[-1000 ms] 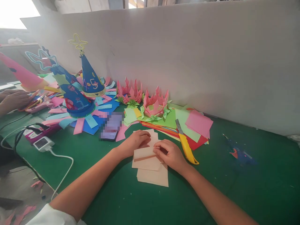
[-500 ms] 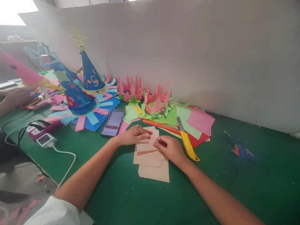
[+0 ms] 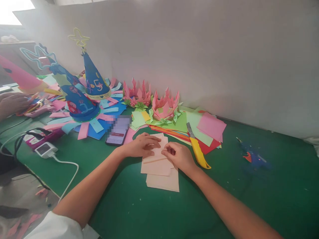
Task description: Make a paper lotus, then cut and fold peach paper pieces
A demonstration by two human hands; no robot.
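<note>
A small stack of beige paper squares (image 3: 159, 172) lies on the green table (image 3: 249, 199) in front of me. My left hand (image 3: 143, 146) rests flat on the top sheet's far left part, fingers stretched out toward the right. My right hand (image 3: 178, 155) is curled in a pinch on the top sheet's right edge, where a fold line runs across the paper. The two hands almost touch.
A yellow utility knife (image 3: 198, 151) lies just right of my right hand. Behind are coloured paper sheets (image 3: 210, 127), pink paper lotus flowers (image 3: 164, 108), blue party hats (image 3: 82, 96), a phone (image 3: 118, 132) and a blue glue gun (image 3: 253, 156). A white charger with cable (image 3: 46, 149) lies left; another person's hand (image 3: 12, 104) works at far left.
The fold in the top sheet has narrowed to a thin crease line. My right hand has shifted slightly up along the sheet's edge; my left hand stays pressed on the paper.
</note>
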